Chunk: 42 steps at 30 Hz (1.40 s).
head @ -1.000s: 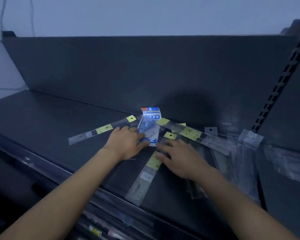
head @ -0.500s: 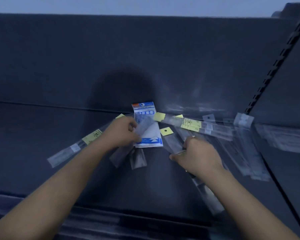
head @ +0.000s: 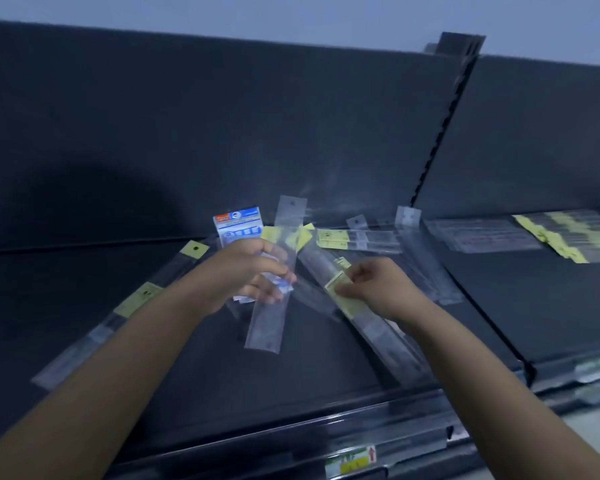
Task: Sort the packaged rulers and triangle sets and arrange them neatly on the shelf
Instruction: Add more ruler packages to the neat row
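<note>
Two hands: both busy over the loose pile on the dark shelf (head: pixel 84 271).
Left hand (head: pixel 246 271): closed on a short clear-sleeved ruler (head: pixel 274 282), pinched near mid-length and raised off the shelf; the blue-and-white triangle set pack (head: pixel 238 225) lies behind it.
Right hand (head: pixel 378 285): pinching a long sleeved ruler (head: pixel 378 327) at its yellow label (head: pixel 340 292), far end resting on the shelf.
Pile: more sleeved rulers (head: pixel 361 239) fanned and overlapping against the back panel (head: pixel 257 133); a tidier group (head: pixel 568 237) sits on the next bay, right.
Handling (judgement): light, flat, stiff along their length; glossy sleeves likely slip over each other.
Grip point (judgement): mid-length, or the header end with the hang hole, thumb on top.
</note>
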### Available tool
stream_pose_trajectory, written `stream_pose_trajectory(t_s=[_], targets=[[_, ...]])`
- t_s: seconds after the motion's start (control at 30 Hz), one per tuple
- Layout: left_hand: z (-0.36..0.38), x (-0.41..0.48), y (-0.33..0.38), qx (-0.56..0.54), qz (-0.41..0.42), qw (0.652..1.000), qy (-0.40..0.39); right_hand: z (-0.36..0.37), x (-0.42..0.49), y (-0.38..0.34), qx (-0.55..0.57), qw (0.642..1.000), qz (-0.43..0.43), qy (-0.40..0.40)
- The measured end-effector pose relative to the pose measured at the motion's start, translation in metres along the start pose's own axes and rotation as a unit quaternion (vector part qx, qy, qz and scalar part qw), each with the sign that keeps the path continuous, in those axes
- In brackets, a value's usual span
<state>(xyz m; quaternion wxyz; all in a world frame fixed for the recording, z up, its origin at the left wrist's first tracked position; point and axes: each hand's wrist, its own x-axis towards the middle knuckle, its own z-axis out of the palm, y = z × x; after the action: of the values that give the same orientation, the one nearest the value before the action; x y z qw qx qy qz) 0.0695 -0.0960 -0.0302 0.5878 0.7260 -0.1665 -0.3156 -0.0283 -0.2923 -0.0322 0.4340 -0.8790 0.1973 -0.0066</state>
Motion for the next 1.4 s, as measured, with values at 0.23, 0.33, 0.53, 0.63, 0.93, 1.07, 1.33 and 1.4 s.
stream_pose_trajectory(t_s=[0.23, 0.33, 0.53, 0.63, 0.93, 1.07, 1.33, 1.4], targets=[[0.062, 0.017, 0.028, -0.071, 0.042, 0.997, 0.009, -0.069, -0.027, 0.029, 0.142, 0.988, -0.029, 0.048], [0.107, 0.031, 0.042, -0.109, 0.054, 0.992, 0.021, -0.101, -0.034, 0.053, 0.21, 0.968, -0.045, 0.131], [0.216, 0.068, 0.068, -0.216, 0.066, 0.973, 0.049, -0.184, -0.034, 0.131, 0.239, 0.941, -0.076, 0.228], [0.276, 0.088, 0.076, -0.254, 0.076, 0.962, 0.063, -0.226, -0.026, 0.171, 0.226, 0.96, -0.041, 0.16], [0.375, 0.136, 0.085, -0.32, 0.09, 0.932, 0.142, -0.311, 0.008, 0.241, 0.344, 0.938, 0.031, 0.027], [0.388, 0.154, 0.088, -0.346, 0.08, 0.925, 0.133, -0.317, 0.028, 0.25, 0.294, 0.955, 0.005, -0.036], [0.323, 0.179, 0.081, -0.051, 0.18, 0.962, 0.198, -0.341, 0.076, 0.268, 0.231, 0.973, 0.004, -0.008], [0.315, 0.186, 0.074, 0.121, 0.153, 0.967, 0.164, -0.342, 0.087, 0.271, 0.191, 0.981, 0.003, 0.013]])
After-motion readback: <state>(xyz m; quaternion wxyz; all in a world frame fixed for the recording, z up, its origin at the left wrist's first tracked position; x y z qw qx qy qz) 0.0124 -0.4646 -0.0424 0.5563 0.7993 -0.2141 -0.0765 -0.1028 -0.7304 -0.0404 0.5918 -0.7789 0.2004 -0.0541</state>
